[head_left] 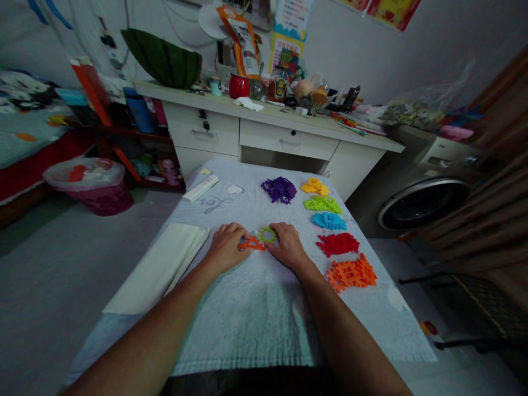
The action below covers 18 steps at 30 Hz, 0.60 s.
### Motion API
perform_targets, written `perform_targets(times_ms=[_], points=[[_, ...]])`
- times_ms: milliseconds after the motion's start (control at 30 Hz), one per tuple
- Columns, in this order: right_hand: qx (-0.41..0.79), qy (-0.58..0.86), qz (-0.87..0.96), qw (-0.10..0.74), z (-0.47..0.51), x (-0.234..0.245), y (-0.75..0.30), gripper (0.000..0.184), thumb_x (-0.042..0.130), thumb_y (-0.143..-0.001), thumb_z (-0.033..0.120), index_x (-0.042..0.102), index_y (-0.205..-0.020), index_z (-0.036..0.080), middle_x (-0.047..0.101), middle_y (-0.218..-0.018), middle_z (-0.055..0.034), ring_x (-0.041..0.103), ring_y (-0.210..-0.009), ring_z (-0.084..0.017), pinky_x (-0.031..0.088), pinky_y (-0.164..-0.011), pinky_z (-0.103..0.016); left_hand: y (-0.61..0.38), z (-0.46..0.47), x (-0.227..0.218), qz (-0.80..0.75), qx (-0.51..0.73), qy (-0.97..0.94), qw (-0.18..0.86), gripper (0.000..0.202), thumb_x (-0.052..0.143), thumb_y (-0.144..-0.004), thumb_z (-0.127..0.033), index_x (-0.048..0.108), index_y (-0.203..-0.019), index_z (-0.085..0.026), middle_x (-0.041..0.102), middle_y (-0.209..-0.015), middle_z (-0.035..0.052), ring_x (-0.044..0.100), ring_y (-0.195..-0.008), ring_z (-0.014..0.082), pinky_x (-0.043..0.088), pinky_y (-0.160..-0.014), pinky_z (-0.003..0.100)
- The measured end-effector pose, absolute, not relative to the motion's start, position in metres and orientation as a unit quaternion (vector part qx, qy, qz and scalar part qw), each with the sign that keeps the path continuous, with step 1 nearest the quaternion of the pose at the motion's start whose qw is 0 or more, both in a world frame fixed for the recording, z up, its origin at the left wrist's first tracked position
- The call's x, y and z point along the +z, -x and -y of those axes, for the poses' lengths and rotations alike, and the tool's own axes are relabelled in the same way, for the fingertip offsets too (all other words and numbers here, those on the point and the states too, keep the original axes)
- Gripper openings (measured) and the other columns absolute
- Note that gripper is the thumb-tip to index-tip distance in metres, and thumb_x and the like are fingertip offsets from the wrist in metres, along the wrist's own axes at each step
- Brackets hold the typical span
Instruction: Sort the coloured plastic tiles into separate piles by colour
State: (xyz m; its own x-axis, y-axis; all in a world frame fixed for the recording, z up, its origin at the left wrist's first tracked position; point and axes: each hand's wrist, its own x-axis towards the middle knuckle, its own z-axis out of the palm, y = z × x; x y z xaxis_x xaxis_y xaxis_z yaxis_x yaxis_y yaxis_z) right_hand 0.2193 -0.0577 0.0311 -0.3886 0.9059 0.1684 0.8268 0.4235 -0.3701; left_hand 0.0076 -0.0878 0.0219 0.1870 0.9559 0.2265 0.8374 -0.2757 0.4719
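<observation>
At the middle of the cloth-covered table point(247, 308), my left hand point(229, 245) is closed on an orange plastic connecting piece point(253, 243). My right hand point(289, 245) pinches the side of a yellow-green ring-like connecting piece point(267, 235). The two pieces meet between my hands; whether they are joined I cannot tell. To the right lie piles of similar pieces: orange point(351, 273), red point(338, 243), blue point(329, 221), green point(323, 204) and yellow point(314, 186). A purple pile point(279, 190) lies farther back.
Folded cream cloth point(157, 267) lies along the table's left side, with a white box point(201, 188) beyond it. A white desk point(289, 140) stands behind, carrying a watermelon piece point(165, 59). On the right are a washing machine point(412, 181) and a chair point(487, 302); a pink bin point(93, 187) stands left.
</observation>
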Motion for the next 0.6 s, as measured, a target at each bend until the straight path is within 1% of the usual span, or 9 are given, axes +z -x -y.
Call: perform_targets(times_ms=[100,200,367,467,600], points=[[0.097,0.521,0.834,0.153,0.055,0.040,-0.220,0.047,0.068,-0.078,0.031,0.060,-0.122,0.017,0.064,-0.112,-0.0115,0.055,-0.104,-0.025,0.041,-0.094,-0.038,-0.008,0.087,0.022,-0.589,0.246,-0.760,0.122,0.020,0.064,-0.073,-0.034,0.064,-0.090,-0.023,0.062,-0.102,0.0050,0.054,-0.097,0.0262,0.041,-0.086,0.039],[0.083,0.514,0.842,0.140,0.044,0.057,-0.229,0.044,0.069,-0.077,0.027,0.062,-0.119,0.016,0.065,-0.113,-0.0122,0.058,-0.103,-0.024,0.043,-0.093,-0.038,-0.008,0.086,0.022,-0.589,0.246,-0.759,0.127,0.019,0.063,-0.075,-0.036,0.064,-0.089,-0.023,0.062,-0.102,0.0049,0.054,-0.098,0.0259,0.041,-0.086,0.039],[0.047,0.529,0.836,0.140,0.004,0.087,-0.270,0.042,0.066,-0.075,0.013,0.062,-0.117,0.016,0.064,-0.118,-0.0124,0.059,-0.109,-0.023,0.042,-0.100,-0.038,-0.008,0.085,0.024,-0.588,0.246,-0.759,0.130,0.017,0.063,-0.077,-0.034,0.065,-0.089,-0.023,0.063,-0.101,0.0047,0.054,-0.098,0.0250,0.040,-0.086,0.038],[0.009,0.578,0.807,0.125,-0.029,0.097,-0.304,0.038,0.065,-0.076,0.011,0.064,-0.113,0.016,0.065,-0.119,-0.0132,0.059,-0.111,-0.025,0.042,-0.101,-0.040,-0.008,0.085,0.024,-0.588,0.247,-0.759,0.134,0.016,0.063,-0.077,-0.035,0.065,-0.088,-0.023,0.063,-0.101,0.0051,0.054,-0.096,0.0250,0.039,-0.085,0.039],[-0.012,0.675,0.733,0.085,-0.065,0.099,-0.343,0.037,0.066,-0.077,0.014,0.065,-0.114,0.013,0.065,-0.119,-0.0166,0.062,-0.106,-0.027,0.045,-0.095,-0.040,-0.008,0.084,0.023,-0.590,0.244,-0.759,0.131,0.017,0.064,-0.076,-0.035,0.064,-0.089,-0.022,0.063,-0.100,0.0050,0.054,-0.095,0.0246,0.039,-0.084,0.038]])
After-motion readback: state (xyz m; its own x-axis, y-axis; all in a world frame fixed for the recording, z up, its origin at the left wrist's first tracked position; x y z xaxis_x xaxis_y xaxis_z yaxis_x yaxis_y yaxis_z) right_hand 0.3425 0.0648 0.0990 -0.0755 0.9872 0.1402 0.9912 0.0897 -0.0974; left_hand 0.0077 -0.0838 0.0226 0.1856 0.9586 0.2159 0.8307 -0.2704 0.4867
